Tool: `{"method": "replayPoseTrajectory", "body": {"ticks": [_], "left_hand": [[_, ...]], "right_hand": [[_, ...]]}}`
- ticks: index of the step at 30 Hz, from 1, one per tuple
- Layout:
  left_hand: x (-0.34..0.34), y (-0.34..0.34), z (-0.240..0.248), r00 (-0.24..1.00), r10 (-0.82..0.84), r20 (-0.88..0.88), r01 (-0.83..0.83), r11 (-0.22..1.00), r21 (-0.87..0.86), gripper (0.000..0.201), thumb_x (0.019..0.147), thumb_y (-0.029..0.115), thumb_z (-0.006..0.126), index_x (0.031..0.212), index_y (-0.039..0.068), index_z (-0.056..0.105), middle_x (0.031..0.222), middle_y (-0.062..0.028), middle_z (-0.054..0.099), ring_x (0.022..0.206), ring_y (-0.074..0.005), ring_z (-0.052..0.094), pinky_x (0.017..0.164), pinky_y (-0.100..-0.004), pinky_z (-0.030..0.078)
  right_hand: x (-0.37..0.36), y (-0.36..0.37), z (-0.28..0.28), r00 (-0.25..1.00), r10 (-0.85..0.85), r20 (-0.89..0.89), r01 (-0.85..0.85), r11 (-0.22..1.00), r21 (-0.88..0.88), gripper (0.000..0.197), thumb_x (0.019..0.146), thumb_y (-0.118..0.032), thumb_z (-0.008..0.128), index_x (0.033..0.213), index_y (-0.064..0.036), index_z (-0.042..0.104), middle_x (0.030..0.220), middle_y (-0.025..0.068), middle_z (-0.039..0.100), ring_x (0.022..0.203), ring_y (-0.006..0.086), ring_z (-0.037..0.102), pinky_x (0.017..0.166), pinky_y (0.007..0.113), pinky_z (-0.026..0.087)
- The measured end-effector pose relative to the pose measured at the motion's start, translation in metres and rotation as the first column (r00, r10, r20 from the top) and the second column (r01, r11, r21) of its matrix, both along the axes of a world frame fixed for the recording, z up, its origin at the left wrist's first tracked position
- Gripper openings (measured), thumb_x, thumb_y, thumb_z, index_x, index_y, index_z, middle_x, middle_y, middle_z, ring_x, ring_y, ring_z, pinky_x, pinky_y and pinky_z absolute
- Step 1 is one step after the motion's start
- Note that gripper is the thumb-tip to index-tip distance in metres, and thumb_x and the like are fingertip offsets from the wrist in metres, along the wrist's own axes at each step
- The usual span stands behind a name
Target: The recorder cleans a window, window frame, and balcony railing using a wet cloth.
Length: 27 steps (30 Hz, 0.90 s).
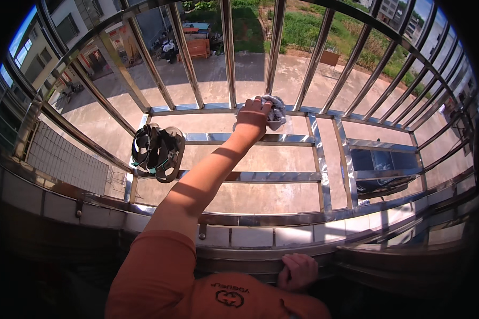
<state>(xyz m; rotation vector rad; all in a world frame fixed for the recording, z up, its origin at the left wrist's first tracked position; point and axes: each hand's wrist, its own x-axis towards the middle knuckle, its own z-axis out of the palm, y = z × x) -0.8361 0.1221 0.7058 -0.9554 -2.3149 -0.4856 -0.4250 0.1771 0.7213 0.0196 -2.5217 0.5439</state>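
My left hand (254, 112) reaches far out over the metal grille and is closed around a crumpled grey-white cloth (274, 114). The cloth is pressed against the lower front rail (213, 108) of the grille, at the foot of the upright bars. Close to my body, my right hand (299, 270) rests with curled fingers over the edge of the window ledge (239, 252). Its thumb side and palm are partly hidden in shadow. Left of my outstretched arm, a pair of black strappy sandals (157, 151) sits on the grille's floor bars.
Shiny upright bars (229, 53) fence the far side. Flat crossbars (271, 177) with wide gaps form the grille's floor. Far below lie a concrete yard (250, 194) and a dark car (383, 165). A tiled sill (292, 234) runs along the near side.
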Motion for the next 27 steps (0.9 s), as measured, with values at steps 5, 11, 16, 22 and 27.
{"method": "replayPoseTrajectory", "body": {"ticks": [5, 11, 16, 22, 27], "left_hand": [[0.011, 0.011, 0.008, 0.989, -0.005, 0.145, 0.018, 0.996, -0.084, 0.036, 0.073, 0.009, 0.061, 0.109, 0.009, 0.065, 0.100, -0.0164, 0.061, 0.096, -0.0344, 0.057, 0.082, -0.0415, 0.050], [0.026, 0.045, 0.027, 0.973, -0.199, 0.118, 0.193, 0.979, 0.066, 0.036, 0.074, 0.008, 0.060, 0.109, 0.012, 0.067, 0.101, -0.0147, 0.065, 0.100, -0.0326, 0.060, 0.085, -0.0409, 0.050], [0.015, 0.153, 0.026, 0.975, -0.196, -0.106, 0.170, 0.961, -0.217, 0.028, 0.073, 0.010, 0.061, 0.100, 0.003, 0.067, 0.102, -0.0139, 0.065, 0.100, -0.0299, 0.060, 0.083, -0.0365, 0.049], [-0.018, 0.194, 0.051, 0.912, 0.030, 0.409, 0.186, 0.859, -0.478, 0.025, 0.080, 0.022, 0.058, 0.100, 0.014, 0.072, 0.100, -0.0065, 0.071, 0.094, -0.0235, 0.068, 0.075, -0.0378, 0.053], [0.002, 0.167, 0.037, 0.920, -0.185, 0.345, 0.344, 0.800, -0.491, 0.021, 0.077, 0.019, 0.056, 0.091, 0.015, 0.072, 0.097, -0.0092, 0.069, 0.092, -0.0266, 0.066, 0.078, -0.0372, 0.052]], "right_hand": [[0.003, 0.000, -0.001, 0.999, -0.032, -0.008, 0.032, 0.999, -0.009, 0.026, 0.070, -0.004, 0.058, 0.095, -0.0097, 0.061, 0.090, 0.0056, 0.064, 0.083, 0.0272, 0.061, 0.073, 0.041, 0.047], [0.004, 0.004, -0.001, 1.000, 0.012, 0.023, -0.012, 1.000, -0.003, 0.028, 0.069, -0.007, 0.062, 0.097, -0.0096, 0.062, 0.093, 0.0046, 0.064, 0.086, 0.0253, 0.062, 0.078, 0.040, 0.050], [0.008, 0.021, -0.012, 0.972, 0.206, 0.111, -0.202, 0.978, -0.046, 0.029, 0.071, -0.014, 0.065, 0.100, -0.0103, 0.062, 0.098, 0.0045, 0.064, 0.089, 0.0242, 0.061, 0.079, 0.038, 0.050], [0.009, 0.006, -0.001, 0.995, 0.045, 0.093, -0.043, 0.999, -0.029, 0.027, 0.075, -0.017, 0.066, 0.100, -0.0117, 0.063, 0.101, 0.0013, 0.064, 0.093, 0.0224, 0.060, 0.080, 0.039, 0.049], [0.003, 0.005, -0.010, 0.999, -0.031, -0.011, 0.031, 0.999, -0.027, 0.024, 0.075, -0.014, 0.066, 0.098, -0.0128, 0.063, 0.098, 0.0013, 0.065, 0.093, 0.0224, 0.059, 0.080, 0.038, 0.049]]}}
